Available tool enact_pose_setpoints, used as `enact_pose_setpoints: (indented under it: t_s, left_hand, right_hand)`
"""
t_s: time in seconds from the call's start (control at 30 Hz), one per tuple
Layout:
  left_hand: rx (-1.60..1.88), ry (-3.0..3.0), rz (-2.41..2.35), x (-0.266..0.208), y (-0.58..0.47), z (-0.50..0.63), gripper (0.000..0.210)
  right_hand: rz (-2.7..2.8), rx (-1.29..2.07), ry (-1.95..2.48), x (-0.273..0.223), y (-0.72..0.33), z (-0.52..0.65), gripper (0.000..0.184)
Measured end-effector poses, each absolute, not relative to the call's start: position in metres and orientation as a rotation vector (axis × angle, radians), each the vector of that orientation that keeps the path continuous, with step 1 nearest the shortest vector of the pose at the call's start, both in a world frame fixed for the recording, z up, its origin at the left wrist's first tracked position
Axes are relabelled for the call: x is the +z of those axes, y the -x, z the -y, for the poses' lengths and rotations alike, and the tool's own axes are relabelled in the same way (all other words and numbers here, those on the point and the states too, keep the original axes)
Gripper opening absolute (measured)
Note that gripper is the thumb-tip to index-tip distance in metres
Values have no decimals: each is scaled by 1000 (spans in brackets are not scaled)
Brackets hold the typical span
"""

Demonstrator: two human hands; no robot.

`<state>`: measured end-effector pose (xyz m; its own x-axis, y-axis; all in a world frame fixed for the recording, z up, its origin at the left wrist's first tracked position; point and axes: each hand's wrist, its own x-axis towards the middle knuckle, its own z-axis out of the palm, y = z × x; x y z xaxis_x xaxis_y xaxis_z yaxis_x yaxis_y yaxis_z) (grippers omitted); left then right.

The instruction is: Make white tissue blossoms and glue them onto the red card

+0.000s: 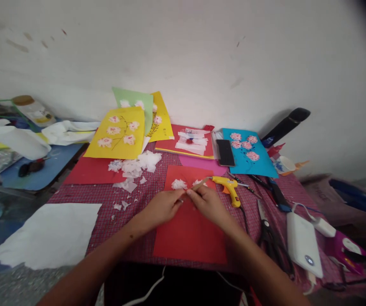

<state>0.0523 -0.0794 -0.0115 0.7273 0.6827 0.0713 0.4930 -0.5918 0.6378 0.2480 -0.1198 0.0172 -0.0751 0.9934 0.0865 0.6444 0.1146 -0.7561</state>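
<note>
My left hand (166, 205) and my right hand (209, 204) meet over a red sheet of paper (189, 238), fingertips pinched together. Whatever sits between the fingers is too small or hidden to make out. A narrow tan shape shows by my right fingers; I cannot tell what it is. Just beyond my hands, a white crumpled-paper flower (179, 184) lies on the red sheet. Another white flower is partly covered by my right hand. A yellow hot glue gun (227, 185) rests right of my right hand, its nozzle over the sheet's edge.
White paper scraps (135, 165) lie left of the red sheet. Behind stand a yellow card (119, 134) and others with flowers. A blue card (250, 151) and a phone (225, 153) lie at back right. Scissors (270, 242) and a white power bank (303, 244) are at right.
</note>
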Motion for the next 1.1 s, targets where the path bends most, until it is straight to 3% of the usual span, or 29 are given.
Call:
enact_pose_setpoints:
  t_s: [0.27,1.1]
  left_hand:
    - [481,-2270,-914,-18,-54,63,9]
    - [526,-2221,-916,-24,-59,65,18]
  right_hand:
    - [1943,631,1589,10,-241,100,27]
    - [1894,625,1539,-2,-241,112,23]
